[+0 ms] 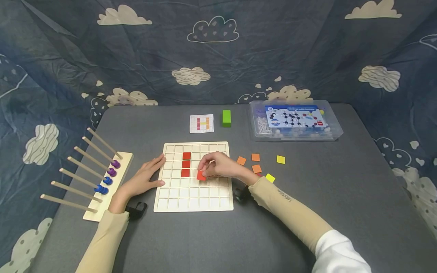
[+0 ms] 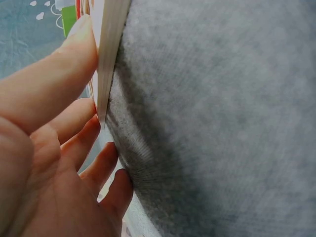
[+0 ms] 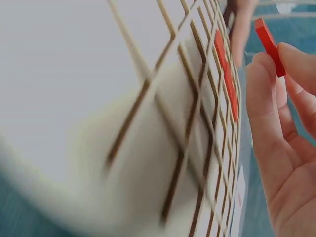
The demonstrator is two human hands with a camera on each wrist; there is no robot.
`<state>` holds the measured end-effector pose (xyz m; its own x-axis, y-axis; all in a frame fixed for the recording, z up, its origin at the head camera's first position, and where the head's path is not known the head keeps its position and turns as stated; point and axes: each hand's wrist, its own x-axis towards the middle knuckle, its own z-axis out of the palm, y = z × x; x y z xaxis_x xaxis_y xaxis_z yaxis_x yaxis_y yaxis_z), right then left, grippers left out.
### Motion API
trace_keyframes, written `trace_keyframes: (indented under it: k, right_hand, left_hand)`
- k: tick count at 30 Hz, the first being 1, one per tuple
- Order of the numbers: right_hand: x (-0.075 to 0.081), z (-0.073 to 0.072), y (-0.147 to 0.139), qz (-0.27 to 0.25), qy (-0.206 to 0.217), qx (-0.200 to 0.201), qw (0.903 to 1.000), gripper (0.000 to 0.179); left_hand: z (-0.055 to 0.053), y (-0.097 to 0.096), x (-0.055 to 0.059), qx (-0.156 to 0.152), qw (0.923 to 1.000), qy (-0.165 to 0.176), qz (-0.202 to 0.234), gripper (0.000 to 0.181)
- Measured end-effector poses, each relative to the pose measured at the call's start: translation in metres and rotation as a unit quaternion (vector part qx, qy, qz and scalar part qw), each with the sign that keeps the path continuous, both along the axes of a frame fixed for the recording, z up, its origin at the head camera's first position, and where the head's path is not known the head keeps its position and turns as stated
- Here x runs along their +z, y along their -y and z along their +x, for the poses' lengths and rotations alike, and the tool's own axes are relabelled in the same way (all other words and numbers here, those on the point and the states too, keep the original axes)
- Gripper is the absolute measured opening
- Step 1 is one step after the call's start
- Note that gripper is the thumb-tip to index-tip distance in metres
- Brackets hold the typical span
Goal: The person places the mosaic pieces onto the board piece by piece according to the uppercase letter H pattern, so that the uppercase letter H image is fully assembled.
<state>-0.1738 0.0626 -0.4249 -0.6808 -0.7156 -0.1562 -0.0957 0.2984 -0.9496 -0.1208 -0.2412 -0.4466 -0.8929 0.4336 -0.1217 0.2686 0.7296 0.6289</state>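
A pale wooden grid board (image 1: 193, 204) lies on the table, with three red tiles (image 1: 186, 164) set in one column. Above the board, my right hand (image 1: 218, 165) pinches another red square tile (image 1: 201, 175) between thumb and fingertip. In the right wrist view that red tile (image 3: 270, 47) is held on edge, apart from the grid surface. My left hand (image 1: 145, 176) rests at the board's left side, fingers extended. Its thumb (image 2: 74, 59) touches the board's edge (image 2: 109, 54) in the left wrist view.
Right of the board lie orange tiles (image 1: 255, 157) and yellow tiles (image 1: 280, 159), partly beside my right wrist. Behind the board are a printed pattern card (image 1: 193, 125), a green block (image 1: 226, 118) and a plastic case (image 1: 297, 134). A pegged wooden stand (image 1: 124, 163) with beads is at left.
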Motion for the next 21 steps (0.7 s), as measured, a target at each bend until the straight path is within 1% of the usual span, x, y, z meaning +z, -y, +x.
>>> trace_keyframes:
  k: [3, 6, 9, 11, 12, 15, 18, 19, 21]
  right_hand:
    - [-0.001, 0.001, 0.022, 0.018, -0.018, 0.011, 0.9996, 0.013]
    - [-0.004, 0.003, 0.040, 0.045, -0.050, 0.020, 0.9975, 0.015]
    - [-0.006, 0.005, 0.053, 0.079, -0.089, 0.021, 0.9927, 0.015]
    - [-0.008, 0.006, 0.058, 0.106, -0.123, 0.020, 0.9865, 0.014]
    - [-0.008, 0.007, 0.060, 0.121, -0.141, 0.019, 0.9825, 0.014]
    - [-0.007, 0.010, 0.065, 0.158, -0.191, 0.020, 0.9687, 0.013]
    - [-0.005, 0.015, 0.068, 0.183, -0.231, 0.025, 0.9554, 0.011]
    - [-0.005, 0.016, 0.069, 0.190, -0.243, 0.027, 0.9508, 0.010]
    - [-0.005, 0.017, 0.070, 0.199, -0.262, 0.028, 0.9440, 0.009]
  left_hand:
    - [0.000, -0.001, 0.000, 0.001, 1.0000, 0.001, -0.004, 0.080]
    - [-0.001, 0.000, -0.002, 0.003, 1.0000, 0.006, -0.006, 0.081]
    - [-0.001, 0.000, -0.003, 0.002, 1.0000, 0.004, 0.006, 0.081]
    - [0.000, 0.001, -0.003, 0.000, 0.9998, -0.005, 0.019, 0.082]
    - [0.000, 0.001, -0.003, -0.003, 0.9996, -0.014, 0.024, 0.082]
    - [0.002, 0.001, -0.002, -0.007, 0.9991, -0.025, 0.033, 0.082]
    - [0.002, 0.000, 0.000, -0.001, 0.9995, -0.016, 0.028, 0.082]
    - [0.002, 0.000, 0.001, 0.003, 0.9997, -0.008, 0.024, 0.081]
    - [0.001, -0.001, 0.003, 0.007, 0.9999, 0.001, 0.012, 0.081]
